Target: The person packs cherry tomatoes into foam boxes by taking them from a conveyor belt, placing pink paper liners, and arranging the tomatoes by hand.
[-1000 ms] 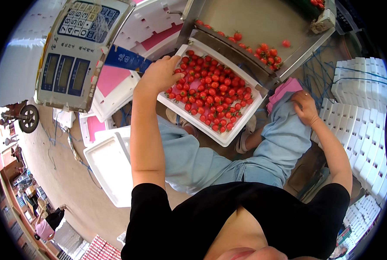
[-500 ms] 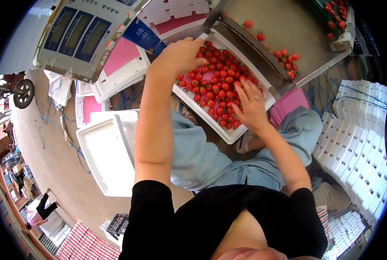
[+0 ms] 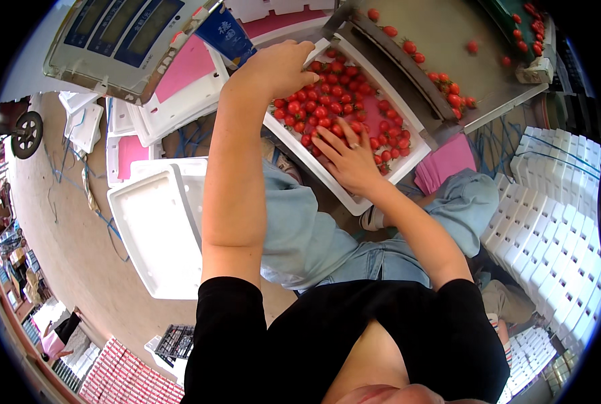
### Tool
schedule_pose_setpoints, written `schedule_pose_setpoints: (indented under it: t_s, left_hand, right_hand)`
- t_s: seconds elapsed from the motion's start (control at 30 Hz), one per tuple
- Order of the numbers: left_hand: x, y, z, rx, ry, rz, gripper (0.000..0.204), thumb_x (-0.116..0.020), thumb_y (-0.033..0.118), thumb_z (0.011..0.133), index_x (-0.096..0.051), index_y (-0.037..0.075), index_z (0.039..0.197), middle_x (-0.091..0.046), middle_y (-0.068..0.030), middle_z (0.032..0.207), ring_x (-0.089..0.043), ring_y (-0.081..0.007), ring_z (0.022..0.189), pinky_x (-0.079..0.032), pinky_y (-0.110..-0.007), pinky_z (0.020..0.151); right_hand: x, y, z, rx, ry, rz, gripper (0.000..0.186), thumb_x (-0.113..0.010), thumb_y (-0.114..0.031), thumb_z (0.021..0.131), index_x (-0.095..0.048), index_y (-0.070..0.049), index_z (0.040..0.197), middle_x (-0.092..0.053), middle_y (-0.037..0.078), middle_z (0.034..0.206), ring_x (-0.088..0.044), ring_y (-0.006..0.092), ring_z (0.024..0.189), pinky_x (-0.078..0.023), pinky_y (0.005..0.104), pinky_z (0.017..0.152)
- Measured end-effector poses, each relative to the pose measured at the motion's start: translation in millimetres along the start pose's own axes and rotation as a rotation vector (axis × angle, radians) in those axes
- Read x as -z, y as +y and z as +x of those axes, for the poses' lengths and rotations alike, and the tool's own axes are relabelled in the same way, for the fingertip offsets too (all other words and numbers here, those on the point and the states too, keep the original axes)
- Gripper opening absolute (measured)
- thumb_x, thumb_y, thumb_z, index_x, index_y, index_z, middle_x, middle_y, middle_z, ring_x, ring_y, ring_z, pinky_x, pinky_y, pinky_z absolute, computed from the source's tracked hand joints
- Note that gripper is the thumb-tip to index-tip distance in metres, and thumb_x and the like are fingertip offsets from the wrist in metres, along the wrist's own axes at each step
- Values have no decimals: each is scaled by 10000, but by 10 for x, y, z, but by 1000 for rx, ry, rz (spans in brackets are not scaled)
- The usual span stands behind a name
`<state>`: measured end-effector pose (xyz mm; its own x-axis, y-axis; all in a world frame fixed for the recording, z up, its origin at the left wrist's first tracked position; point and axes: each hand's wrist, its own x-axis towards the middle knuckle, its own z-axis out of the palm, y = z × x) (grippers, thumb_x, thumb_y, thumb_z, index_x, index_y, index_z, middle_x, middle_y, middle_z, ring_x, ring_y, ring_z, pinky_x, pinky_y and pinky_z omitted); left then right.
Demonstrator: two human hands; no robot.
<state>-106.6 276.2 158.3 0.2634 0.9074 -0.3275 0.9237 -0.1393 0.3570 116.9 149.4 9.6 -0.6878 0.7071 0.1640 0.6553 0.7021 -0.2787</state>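
Note:
A shallow white foam box (image 3: 418,156) with a pink liner sits tilted before me, holding many red cherry tomatoes (image 3: 334,94). My left hand (image 3: 277,67) is closed over its far left rim, thumb on the inner side and fingers over the edge. Inside the near part of the box, my right hand (image 3: 351,158) rests palm down with its fingers spread on the tomatoes. Bare liner shows to the right of those fingers.
Beyond the box lies a metal tray (image 3: 442,27) with loose tomatoes behind a raised bar (image 3: 401,64). A scale display (image 3: 122,40) stands at upper left. White foam lids (image 3: 155,232) lie left; stacked white boxes (image 3: 543,229) rise at right. Pink sheets (image 3: 445,163) lie beside the box.
My right hand has moved left across the box, and tomatoes are bunched differently, with more liner showing. Some tomatoes on the metal tray have shifted. My left hand stays at the rim.

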Motion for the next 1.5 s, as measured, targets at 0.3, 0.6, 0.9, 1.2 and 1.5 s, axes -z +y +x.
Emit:
schedule_pose_setpoints:
  t_s: [0.3,0.6,0.9,1.2,1.5]
  left_hand:
    - [-62,-155,-74,2,56,-41,579,-661,317,919,-500,83,1424,-567,-152,1400,-536,-321,1285,-442,-392,1071]
    - [-76,-133,13,-64,65,-17,585,-682,327,913,-516,68,1410,-569,-168,1397,-534,-332,1287,-440,-400,1067]
    - [-83,-91,139,-62,47,-6,578,-687,319,906,-520,66,1398,-584,-174,1365,-546,-344,1259,-446,-408,1046]
    - [-101,8,224,-95,-21,-25,560,-670,310,923,-497,107,1416,-592,-177,1315,-567,-345,1226,-474,-444,1009]
    - [-106,-49,253,-86,31,-38,552,-677,292,912,-516,83,1397,-609,-171,1313,-570,-341,1221,-459,-412,1026]
  right_hand:
    - [559,102,-777,-179,-126,84,403,-705,-235,864,-642,-152,1254,-527,49,1422,-344,359,1414,-193,637,1166]
    - [380,618,441,-70,261,244,383,-687,-170,875,-595,-51,1227,-539,152,1342,-476,377,1288,-420,484,1063]
    - [-86,538,595,-163,60,-105,585,-525,-507,965,-502,-180,1450,-354,152,1565,-275,393,1463,-143,615,1194]
    - [351,31,-616,-90,-139,76,635,-659,-443,897,-520,-121,1427,-402,127,1545,-272,397,1458,-174,596,1190]
    - [373,51,-739,-346,15,77,644,-696,-386,876,-508,-108,1426,-389,205,1506,-268,452,1433,-207,590,1180]
